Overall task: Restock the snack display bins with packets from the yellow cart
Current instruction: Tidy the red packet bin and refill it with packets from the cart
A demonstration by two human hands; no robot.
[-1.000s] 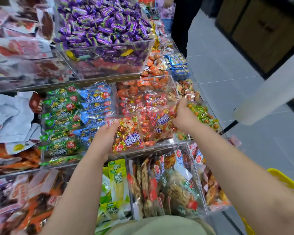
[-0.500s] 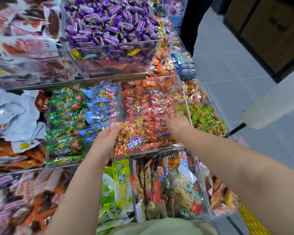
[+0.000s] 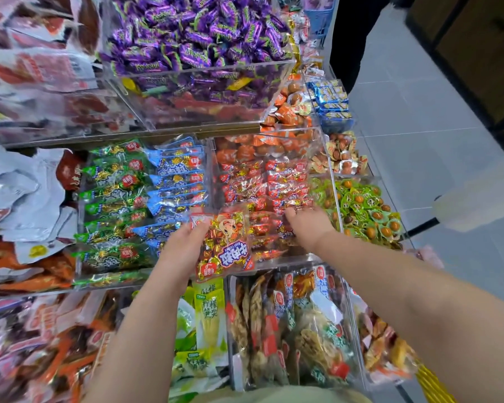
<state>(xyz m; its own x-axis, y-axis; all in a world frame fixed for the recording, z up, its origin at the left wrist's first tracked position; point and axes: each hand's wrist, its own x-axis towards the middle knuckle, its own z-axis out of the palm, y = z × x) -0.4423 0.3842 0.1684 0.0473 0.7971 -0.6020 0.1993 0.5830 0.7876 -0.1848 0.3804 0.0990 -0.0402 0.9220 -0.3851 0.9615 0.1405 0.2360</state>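
- Red-and-gold packet (image 3: 223, 245): held flat over the front edge of the clear bin (image 3: 330, 167), at its left corner.
- Left hand (image 3: 178, 251): fingers curled round the packet's left side, gripping it.
- Clear bin: middle tier of the display, filled with red packets (image 3: 274, 181) of the same kind.
- Right hand (image 3: 307, 228): inside the bin near its front right corner, fingers down among the red packets; cannot tell whether they grip one.
- Yellow cart (image 3: 432, 382): a sliver shows at the lower right corner.

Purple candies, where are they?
In the head view, the purple candies are piled in the clear bin on the upper shelf, top middle, just above the bin of red packets.
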